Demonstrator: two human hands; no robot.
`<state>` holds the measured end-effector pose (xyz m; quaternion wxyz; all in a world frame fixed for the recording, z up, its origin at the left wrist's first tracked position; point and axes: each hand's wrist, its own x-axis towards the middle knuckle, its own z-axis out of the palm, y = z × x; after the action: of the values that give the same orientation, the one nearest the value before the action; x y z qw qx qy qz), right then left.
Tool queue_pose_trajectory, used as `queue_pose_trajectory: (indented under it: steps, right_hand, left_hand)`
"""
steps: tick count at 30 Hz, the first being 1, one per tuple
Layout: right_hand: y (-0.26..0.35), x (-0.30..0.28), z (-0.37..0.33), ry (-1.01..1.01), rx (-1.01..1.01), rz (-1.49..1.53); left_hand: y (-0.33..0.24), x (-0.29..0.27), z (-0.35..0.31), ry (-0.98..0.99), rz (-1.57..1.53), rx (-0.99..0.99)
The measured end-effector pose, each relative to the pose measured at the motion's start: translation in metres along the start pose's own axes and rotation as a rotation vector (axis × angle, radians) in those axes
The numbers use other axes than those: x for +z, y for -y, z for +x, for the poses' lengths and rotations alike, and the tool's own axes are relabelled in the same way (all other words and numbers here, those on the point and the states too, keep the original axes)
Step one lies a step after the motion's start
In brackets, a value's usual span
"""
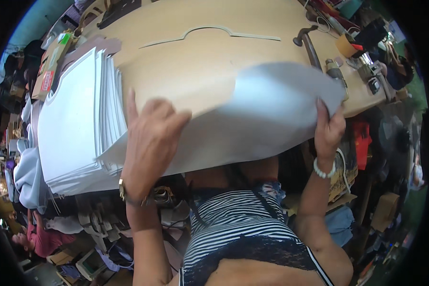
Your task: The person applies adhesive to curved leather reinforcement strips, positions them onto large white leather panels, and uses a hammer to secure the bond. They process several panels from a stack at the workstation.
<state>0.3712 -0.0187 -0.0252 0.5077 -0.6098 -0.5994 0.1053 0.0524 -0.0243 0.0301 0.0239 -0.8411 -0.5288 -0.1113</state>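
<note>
A large pale grey sheet (233, 143) lies across the near edge of the table, its right part lifted and curled over. My right hand (330, 129) pinches that raised right edge between thumb and fingers. Over the left part of the sheet is my left hand (152, 136), index finger stretched out and thumb spread apart; its other fingers look bent, and I see nothing held in them. To its left rests a thick stack of white sheets (71, 124), with notched curved edges and fanned layers.
On the tan table (186, 62), a thin strip with an arched middle (207, 27) lies at the back. A hammer (311, 47) and a small bottle (336, 74) are at the right. A cardboard box (52, 64) stands behind the stack. A person in pink (47, 240) is at lower left.
</note>
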Motion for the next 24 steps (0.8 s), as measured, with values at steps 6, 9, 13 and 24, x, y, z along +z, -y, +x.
queue_pose_trajectory:
  steps: [6, 9, 13, 24]
  right_hand:
    - [-0.035, 0.039, 0.037, -0.095, -0.257, -0.360]
    - [-0.052, 0.054, 0.007, 0.236, -0.207, -0.560]
    - [-0.052, 0.056, 0.003, 0.419, -0.143, -0.646]
    - [0.007, 0.067, 0.017, 0.415, -0.023, 1.045]
  left_hand:
    - [-0.010, 0.086, 0.032, -0.222, 0.079, -0.083]
    - [-0.020, 0.121, -0.002, 0.021, -0.111, -0.198]
    - [-0.024, 0.118, -0.007, 0.083, -0.104, -0.214]
    - [-0.035, 0.063, 0.110, 0.109, -1.025, -0.024]
